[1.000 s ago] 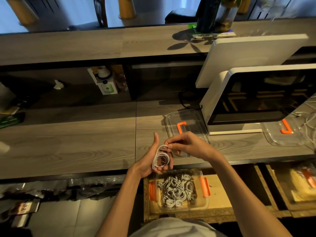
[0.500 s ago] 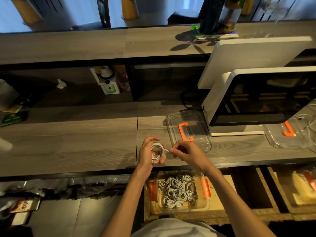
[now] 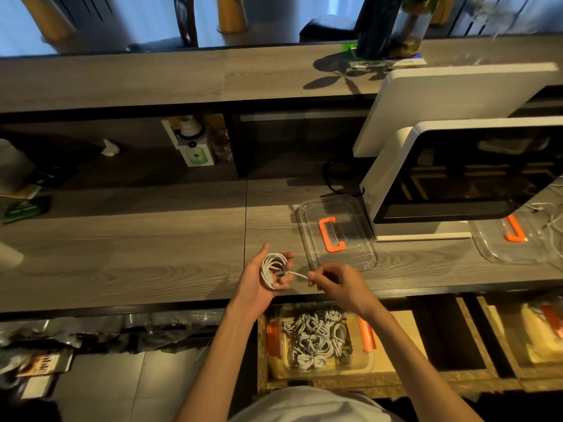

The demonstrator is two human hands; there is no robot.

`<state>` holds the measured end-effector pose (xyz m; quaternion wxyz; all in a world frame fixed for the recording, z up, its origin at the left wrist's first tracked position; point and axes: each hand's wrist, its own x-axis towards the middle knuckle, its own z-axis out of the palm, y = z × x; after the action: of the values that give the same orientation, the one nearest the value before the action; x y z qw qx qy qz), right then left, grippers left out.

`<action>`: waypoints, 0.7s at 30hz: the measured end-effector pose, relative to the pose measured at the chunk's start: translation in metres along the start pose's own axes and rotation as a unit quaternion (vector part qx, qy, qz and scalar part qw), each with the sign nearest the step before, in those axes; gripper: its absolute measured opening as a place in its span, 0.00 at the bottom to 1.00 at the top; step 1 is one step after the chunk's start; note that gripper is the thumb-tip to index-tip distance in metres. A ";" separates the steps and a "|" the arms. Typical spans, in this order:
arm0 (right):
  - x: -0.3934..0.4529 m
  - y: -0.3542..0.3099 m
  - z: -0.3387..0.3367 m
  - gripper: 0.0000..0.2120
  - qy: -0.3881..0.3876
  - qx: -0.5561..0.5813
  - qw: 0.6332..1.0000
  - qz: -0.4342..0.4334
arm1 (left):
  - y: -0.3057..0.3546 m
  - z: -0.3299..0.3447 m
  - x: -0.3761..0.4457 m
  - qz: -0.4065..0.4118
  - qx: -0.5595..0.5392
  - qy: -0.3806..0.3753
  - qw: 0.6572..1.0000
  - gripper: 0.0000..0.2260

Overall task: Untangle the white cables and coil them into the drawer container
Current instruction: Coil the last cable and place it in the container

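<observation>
Left hand [image 3: 259,284] is held palm up over the front edge of the bench [image 3: 122,254], its fingers curled round a small coil of white cable [image 3: 272,269] that sits in the palm, thumb raised clear of the loops. Right hand [image 3: 338,284] is just beside it, also above the front edge, thumb and fingers pinching the free end of the same cable; a short taut run of cable bridges the gap between the two hands. Whether the pinched end carries a plug cannot be made out. Directly below the hands, in front of the bench edge, an open drawer [image 3: 396,330] holds a clear container [image 3: 362,365] with orange side clips, in which lies a heap of coiled white cables [image 3: 313,339]; individual coils in the heap cannot be counted. The right forearm crosses over the container's right clip. On the bench, just beyond the right hand, lies a clear lid [image 3: 335,208] with an orange handle, its far right corner close against the foot of a white monitor [image 3: 457,178]. A second clear lid [image 3: 502,245] with an orange handle lies toward the bench's right end, beside loose white cables [image 3: 548,214] that are cut off by the frame edge. A further drawer at far right is dim and also cut off.
</observation>
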<state>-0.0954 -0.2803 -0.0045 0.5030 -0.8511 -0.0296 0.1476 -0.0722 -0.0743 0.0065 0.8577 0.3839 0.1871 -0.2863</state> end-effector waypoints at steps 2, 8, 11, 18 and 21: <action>-0.002 0.000 -0.004 0.11 0.002 -0.007 1.000 -0.006 | 0.001 -0.001 -0.002 -0.004 0.001 -0.005 1.000 0.28; -0.010 -0.005 -0.013 0.09 0.003 -0.033 0.999 -0.020 | 0.000 -0.005 -0.007 0.005 0.031 -0.001 0.999 0.27; -0.012 -0.019 -0.013 0.08 -0.029 -0.095 0.993 -0.066 | -0.004 0.001 -0.006 0.062 0.159 0.059 0.984 0.26; -0.001 -0.058 -0.021 0.08 -0.120 -0.203 0.954 -0.187 | -0.012 0.029 -0.005 0.112 0.412 0.142 0.893 0.24; 0.008 -0.066 -0.029 0.08 -0.146 -0.209 0.946 -0.199 | -0.009 0.035 -0.005 0.091 0.393 0.117 0.907 0.26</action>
<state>-0.0731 -0.2709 0.0637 0.3228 -0.8832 -0.3018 0.1570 -0.0780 -0.1047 0.0265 0.6316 0.7362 0.1229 -0.2099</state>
